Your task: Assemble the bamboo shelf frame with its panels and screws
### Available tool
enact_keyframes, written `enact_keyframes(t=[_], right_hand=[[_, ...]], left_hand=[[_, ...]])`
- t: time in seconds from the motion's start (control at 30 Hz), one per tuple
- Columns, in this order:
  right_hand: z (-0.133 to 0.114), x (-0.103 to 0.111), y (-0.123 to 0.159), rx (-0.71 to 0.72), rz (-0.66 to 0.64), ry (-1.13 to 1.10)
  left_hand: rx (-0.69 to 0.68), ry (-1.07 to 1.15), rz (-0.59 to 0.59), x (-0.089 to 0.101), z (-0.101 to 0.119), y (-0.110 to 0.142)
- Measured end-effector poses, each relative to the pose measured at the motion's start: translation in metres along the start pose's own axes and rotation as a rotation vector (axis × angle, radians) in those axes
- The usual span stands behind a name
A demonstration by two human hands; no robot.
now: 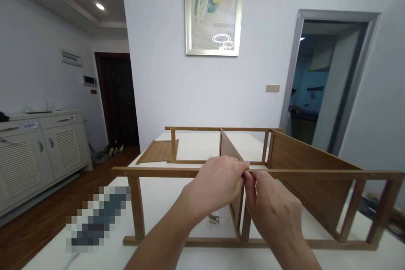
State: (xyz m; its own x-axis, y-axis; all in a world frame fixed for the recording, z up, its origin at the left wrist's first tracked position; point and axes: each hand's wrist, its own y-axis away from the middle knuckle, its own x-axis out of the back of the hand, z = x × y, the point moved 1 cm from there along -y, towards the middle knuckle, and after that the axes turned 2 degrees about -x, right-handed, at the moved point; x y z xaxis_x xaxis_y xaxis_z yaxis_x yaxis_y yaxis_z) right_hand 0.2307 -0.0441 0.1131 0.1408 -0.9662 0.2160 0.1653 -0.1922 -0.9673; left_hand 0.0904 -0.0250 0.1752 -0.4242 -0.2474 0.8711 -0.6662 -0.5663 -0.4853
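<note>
A brown wooden shelf frame (316, 174) lies on its side on the white table (164, 202), long rails running left to right. My left hand (218, 181) wraps over the near top rail at its middle, fingers bent around the wood. Beside it, my right hand (274, 206) is closed, thumb and finger pinched against the rail where the middle shelf panel (230, 147) meets it. Anything small between those fingertips is hidden. Below my left hand, a clear bag with several metal screws (214, 218) rests on the table.
A second wooden shelf panel (306, 177) stands within the frame's right side. One loose wooden panel (160, 151) lies at the table's back left. Front left is a blurred-out dark object (101, 215) with a white cable. A white cabinet (44, 147) stands left; a doorway opens right.
</note>
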Motion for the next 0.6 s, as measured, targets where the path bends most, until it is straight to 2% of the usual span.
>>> enact_keyframes(t=[0.2,0.6], right_hand=[[-0.0020,0.0028,0.0008,-0.024,-0.023,-0.095],[-0.0020,-0.0001,-0.0017,0.021,-0.022,-0.044]], left_hand=[[0.005,0.027,-0.011,-0.0002,-0.0001,0.0002],[0.001,0.039,-0.002,0.0007,0.0013,-0.0013]])
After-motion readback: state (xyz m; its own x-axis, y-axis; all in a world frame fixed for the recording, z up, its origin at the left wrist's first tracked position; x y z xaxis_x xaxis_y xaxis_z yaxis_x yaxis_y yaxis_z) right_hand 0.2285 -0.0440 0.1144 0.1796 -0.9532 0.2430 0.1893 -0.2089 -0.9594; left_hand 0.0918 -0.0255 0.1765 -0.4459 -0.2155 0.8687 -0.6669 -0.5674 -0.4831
